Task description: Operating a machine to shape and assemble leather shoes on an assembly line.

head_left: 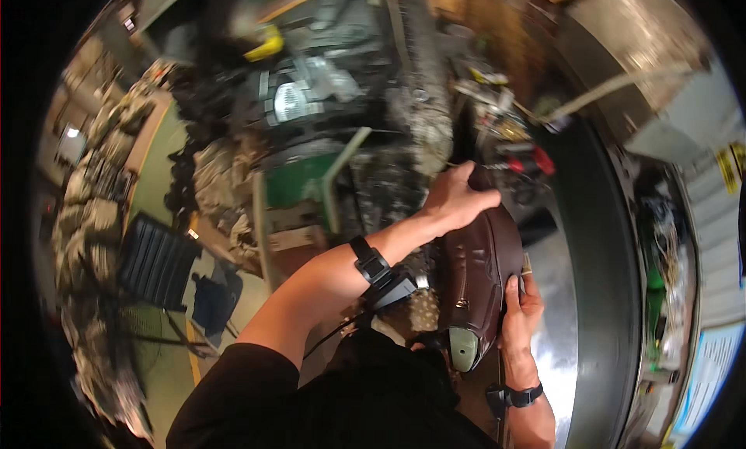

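Note:
A dark brown leather boot with a side zipper lies lengthwise in front of me. A pale green shoe last shows at its near end. My left hand reaches across and is closed over the boot's far end, partly hiding it. Along the right side, my right hand holds the boot with the thumb up against the leather; its other fingers are partly hidden. A small yellowish piece shows beside the right fingertips, too small to make out.
A dark belt runs along the right, beside a shiny metal surface. Red-handled tools and small clutter lie beyond the boot. On the left stand a black chair and piled bundles. A green-panelled frame is ahead left.

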